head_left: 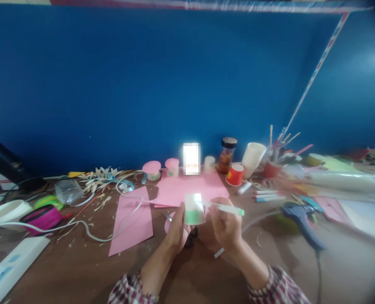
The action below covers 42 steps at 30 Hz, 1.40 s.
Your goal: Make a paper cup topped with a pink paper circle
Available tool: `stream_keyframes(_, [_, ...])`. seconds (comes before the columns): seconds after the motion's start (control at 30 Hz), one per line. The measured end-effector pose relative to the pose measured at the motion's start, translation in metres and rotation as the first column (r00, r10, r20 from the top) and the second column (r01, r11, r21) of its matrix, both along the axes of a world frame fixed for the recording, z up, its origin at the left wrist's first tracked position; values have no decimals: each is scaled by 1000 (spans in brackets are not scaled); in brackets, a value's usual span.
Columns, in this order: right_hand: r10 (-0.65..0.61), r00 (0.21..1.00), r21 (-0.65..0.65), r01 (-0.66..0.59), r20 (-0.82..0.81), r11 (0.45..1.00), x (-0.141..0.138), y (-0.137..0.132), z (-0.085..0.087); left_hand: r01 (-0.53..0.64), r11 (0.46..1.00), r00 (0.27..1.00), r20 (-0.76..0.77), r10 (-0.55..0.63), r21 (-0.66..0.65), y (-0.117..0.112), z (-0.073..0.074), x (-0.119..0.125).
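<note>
My left hand (pixel 176 231) is closed around a white paper cup (pixel 194 202) with a green band near its lower end. Pinched in my right hand (pixel 225 226) is a white marker pen (pixel 227 208) with a green end pointing right; its other end is close to the cup's side, and I cannot tell if they touch. Behind my left hand, partly covered by it, lie a pink paper disc (pixel 167 223) and a pair of scissors (pixel 191 237). A short white cap-like piece (pixel 219 252) rests by my right wrist.
Pink paper sheets (pixel 133 219) lie on the brown table. At the back stand pink-topped cups (pixel 151 169), a lidded jar (pixel 228 156), a red cup (pixel 234 174) and a white cup (pixel 253 158). A glue gun (pixel 303 223) is at right; a power strip (pixel 19 266) and white cable at left.
</note>
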State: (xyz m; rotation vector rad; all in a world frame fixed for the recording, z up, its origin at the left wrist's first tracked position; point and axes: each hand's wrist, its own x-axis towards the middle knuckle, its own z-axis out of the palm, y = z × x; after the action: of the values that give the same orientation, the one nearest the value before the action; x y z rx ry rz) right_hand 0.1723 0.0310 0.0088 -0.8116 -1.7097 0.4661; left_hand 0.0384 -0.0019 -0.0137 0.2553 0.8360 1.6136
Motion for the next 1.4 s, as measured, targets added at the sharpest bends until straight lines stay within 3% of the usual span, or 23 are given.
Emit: stream_keyframes(1.4, [-10, 1000, -13, 11, 8, 1000, -2, 0, 0, 67, 997, 997, -40, -66, 27, 0, 3, 1])
